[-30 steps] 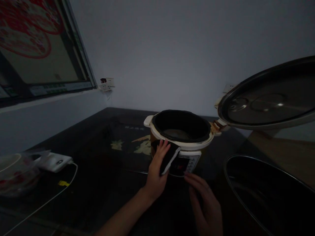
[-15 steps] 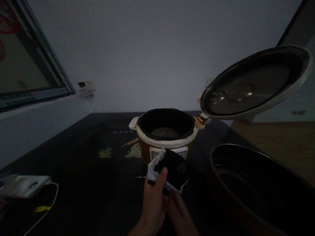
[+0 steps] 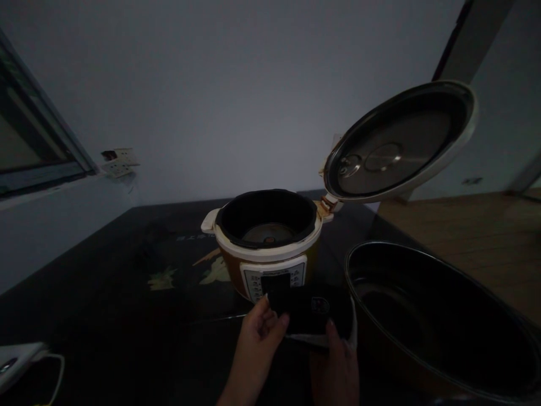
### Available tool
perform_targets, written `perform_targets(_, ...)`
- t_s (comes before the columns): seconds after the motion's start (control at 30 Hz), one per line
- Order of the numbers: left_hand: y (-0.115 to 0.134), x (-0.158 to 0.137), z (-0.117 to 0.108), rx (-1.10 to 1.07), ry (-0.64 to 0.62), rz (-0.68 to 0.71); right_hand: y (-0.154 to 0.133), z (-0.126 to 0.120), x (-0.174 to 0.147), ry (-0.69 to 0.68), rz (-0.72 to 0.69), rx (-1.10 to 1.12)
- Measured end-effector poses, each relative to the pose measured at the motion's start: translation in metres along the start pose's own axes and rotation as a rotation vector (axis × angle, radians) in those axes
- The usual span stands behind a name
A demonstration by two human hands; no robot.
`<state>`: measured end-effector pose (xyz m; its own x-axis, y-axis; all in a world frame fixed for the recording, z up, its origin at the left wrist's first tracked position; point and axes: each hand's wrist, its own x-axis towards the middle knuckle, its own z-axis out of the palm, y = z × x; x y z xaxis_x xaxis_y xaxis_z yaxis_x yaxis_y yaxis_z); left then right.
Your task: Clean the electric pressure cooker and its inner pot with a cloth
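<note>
A folded black cloth with pale edging and a small shield-shaped badge is stretched between my two hands, low in front of the cooker. My left hand pinches its left end between thumb and fingers. On its right side, my right hand grips it with the thumb on top; the fingers below are hidden. Just beyond stands an electric pressure cooker with a white rim and a front control panel. Its lid is swung up to the right. Inside the cooker sits no inner pot, and its heating plate shows.
A large dark pot stands right of the cooker, close to my right hand. On the black tabletop at the left edge lies a white power strip with a cable. Wall sockets hang at the back left.
My hands have moved apart, and the black cloth has gone from tilted and bunched to stretched flatter and lower. The view has shifted right, so the cooker appears further left with its panel uncovered.
</note>
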<state>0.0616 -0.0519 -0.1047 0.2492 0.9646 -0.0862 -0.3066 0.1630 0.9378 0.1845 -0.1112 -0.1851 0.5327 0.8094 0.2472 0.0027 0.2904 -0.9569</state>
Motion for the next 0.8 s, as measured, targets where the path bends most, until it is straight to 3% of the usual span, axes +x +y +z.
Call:
perform_targets(0.17, -0.004, 0.002, 0.0, -0.126, -0.065, -0.037, -0.015, 0.026, 0.018, 0.107, 0.304, 0.436)
perform_targets(0.27, -0.014, 0.002, 0.005, -0.186, -0.045, -0.031, -0.014, 0.03, 0.016, 0.054, 0.369, 0.606)
perform_targets(0.37, -0.021, 0.0, 0.01, -0.127, -0.047, 0.001, -0.009, 0.032, 0.012, 0.014, 0.342, 0.668)
perform_targets(0.5, -0.014, 0.0, 0.002, 0.199, -0.033, 0.113, -0.006, 0.031, 0.016, 0.121, 0.262, 0.517)
perform_targets(0.6, 0.005, 0.004, -0.015, 0.488, 0.041, 0.328, -0.005, 0.019, 0.023, 0.275, 0.197, 0.305)
perform_targets(0.7, 0.032, 0.008, -0.032, 0.687, 0.059, 0.556, -0.01, 0.005, 0.029, 0.338, 0.186, 0.097)
perform_targets(0.8, 0.057, 0.013, -0.039, 0.83, 0.102, 0.808, -0.023, -0.002, 0.039, 0.282, -0.047, -0.089)
